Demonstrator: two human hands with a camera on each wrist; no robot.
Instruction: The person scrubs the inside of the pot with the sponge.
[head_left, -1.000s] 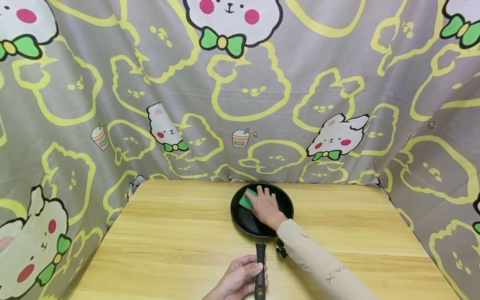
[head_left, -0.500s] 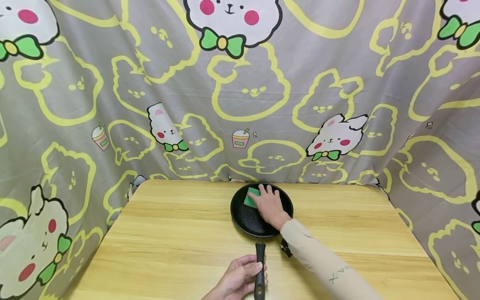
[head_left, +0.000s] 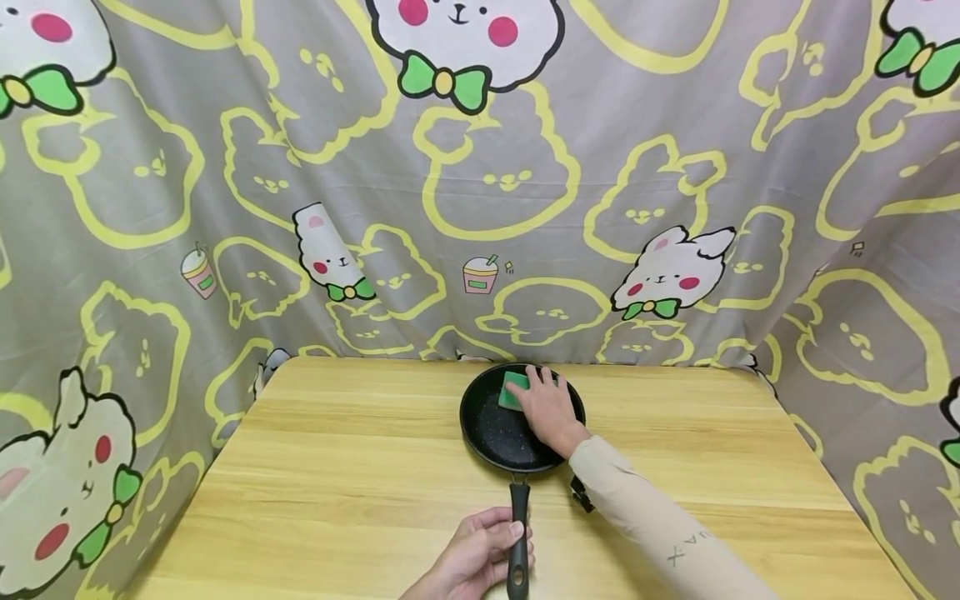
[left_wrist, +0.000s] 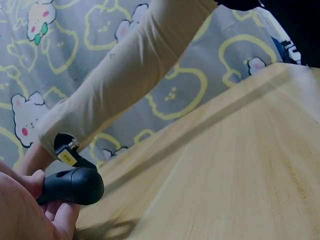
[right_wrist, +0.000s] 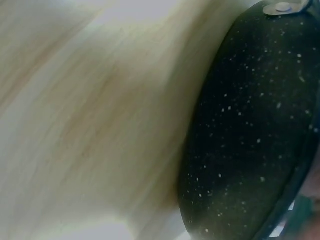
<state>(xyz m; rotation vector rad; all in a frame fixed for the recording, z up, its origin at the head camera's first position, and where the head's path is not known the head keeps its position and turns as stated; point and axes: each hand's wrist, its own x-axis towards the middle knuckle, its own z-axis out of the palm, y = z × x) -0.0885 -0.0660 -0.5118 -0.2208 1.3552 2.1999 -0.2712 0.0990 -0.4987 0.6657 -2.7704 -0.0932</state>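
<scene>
A black frying pan (head_left: 504, 433) with pale specks lies on the table, its handle (head_left: 519, 525) toward the person. The left hand (head_left: 480, 550) grips that handle; in the left wrist view the handle's rounded end (left_wrist: 75, 186) sticks out from the fingers. Inside the pan, at its far side, the right hand (head_left: 547, 408) holds a green sponge (head_left: 512, 393) against the surface. Its thumb lies over the sponge, the other fingers reach toward the far rim, and part of the sponge is hidden under the hand. In the right wrist view the pan's speckled outer side (right_wrist: 250, 120) shows close up.
The wooden table (head_left: 337, 467) extends on both sides of the pan. A patterned curtain (head_left: 390, 192) hangs behind it and along the sides. A small black device (head_left: 581, 493) sits at the right wrist by the beige sleeve (head_left: 637, 508).
The right hand has slid the sponge rightward and slightly toward the far rim inside the pan. The left hand and the pan have stayed in nearly the same place.
</scene>
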